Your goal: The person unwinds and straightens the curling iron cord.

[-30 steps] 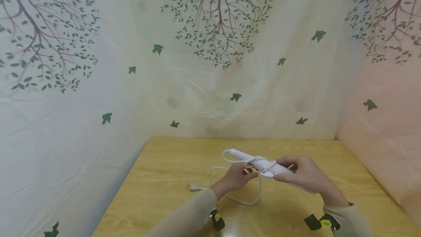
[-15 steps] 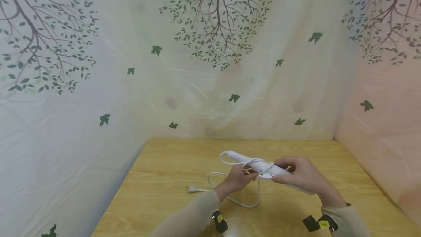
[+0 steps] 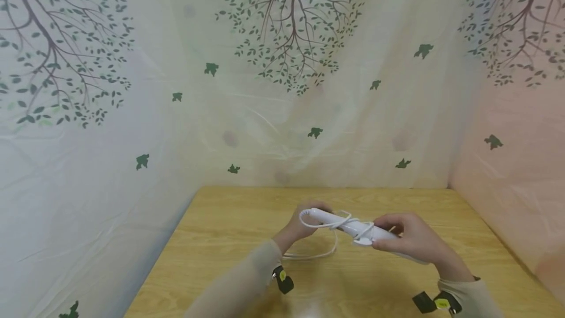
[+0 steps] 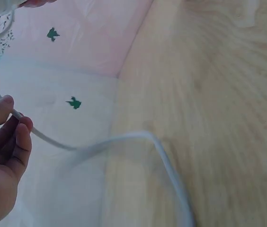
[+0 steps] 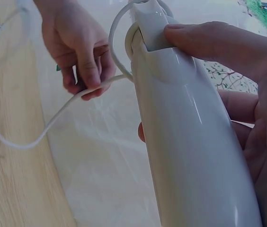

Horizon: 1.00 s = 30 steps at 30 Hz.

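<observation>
My right hand (image 3: 417, 237) grips a white, wand-shaped hair iron (image 3: 350, 227) above the table. Its thumb lies on the small raised lever part (image 5: 155, 33) in the right wrist view. The white cord (image 3: 337, 223) loops from the iron's far left end and winds around the body. My left hand (image 3: 297, 225), behind that end, pinches the cord (image 4: 53, 141) between thumb and fingers, as the left wrist view shows. Below the pinch the cord (image 5: 17, 145) hangs in a loose curve. In the head view its plug is hidden behind my left forearm.
The pale wood table (image 3: 229, 215) runs back to a light curtain (image 3: 265, 112) printed with trees and birds. More curtain (image 3: 507, 185) lines the right side, and another panel (image 3: 88, 200) the left. Dark straps (image 3: 284, 281) with small devices sit on both wrists.
My left hand has moved away from the middle of the hair iron, left and back to its cord end. The cord has shifted, and the plug has gone out of sight. The right hand has barely moved.
</observation>
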Tool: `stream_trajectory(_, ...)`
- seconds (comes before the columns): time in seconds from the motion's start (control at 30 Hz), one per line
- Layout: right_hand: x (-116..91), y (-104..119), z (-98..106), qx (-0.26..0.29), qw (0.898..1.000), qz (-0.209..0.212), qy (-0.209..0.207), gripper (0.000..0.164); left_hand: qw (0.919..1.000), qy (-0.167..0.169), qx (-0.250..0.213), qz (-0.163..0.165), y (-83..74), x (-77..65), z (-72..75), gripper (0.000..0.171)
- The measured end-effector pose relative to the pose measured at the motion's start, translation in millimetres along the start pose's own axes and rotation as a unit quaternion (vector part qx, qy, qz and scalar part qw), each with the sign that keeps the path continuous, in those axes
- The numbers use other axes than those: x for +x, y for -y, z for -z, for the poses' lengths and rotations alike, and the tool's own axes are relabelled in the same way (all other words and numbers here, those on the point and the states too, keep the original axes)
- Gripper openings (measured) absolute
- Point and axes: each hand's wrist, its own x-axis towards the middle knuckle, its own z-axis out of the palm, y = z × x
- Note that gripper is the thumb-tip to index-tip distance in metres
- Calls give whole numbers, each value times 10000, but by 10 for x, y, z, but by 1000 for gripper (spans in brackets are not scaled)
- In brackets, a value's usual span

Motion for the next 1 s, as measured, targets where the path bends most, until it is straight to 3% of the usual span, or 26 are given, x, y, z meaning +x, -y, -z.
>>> stream_trajectory(0.13,-10,-17,2,36,10000,-89,16,33,9952,228,-447,838,15,119,160,13)
stream_trajectory(0.2,-14,-25,2,55,9999,-104,22,32,9930,315,-405,1069,25,162,240,12)
stream_trajectory(0.43,-43,-22,23,165,9998,49,41,29,9982,36,185,576,72,247,527,9)
stream_trajectory(0.6,-53,-39,13,163,9997,156,45,27,9974,-252,343,589,97,274,668,8)
stream_trajectory(0.8,-70,-72,-12,240,9995,-32,223,26,9961,-461,387,642,85,247,768,8)
stream_trajectory(1.0,-74,-92,1,211,9982,-402,403,31,9973,-632,309,229,-28,233,919,8)
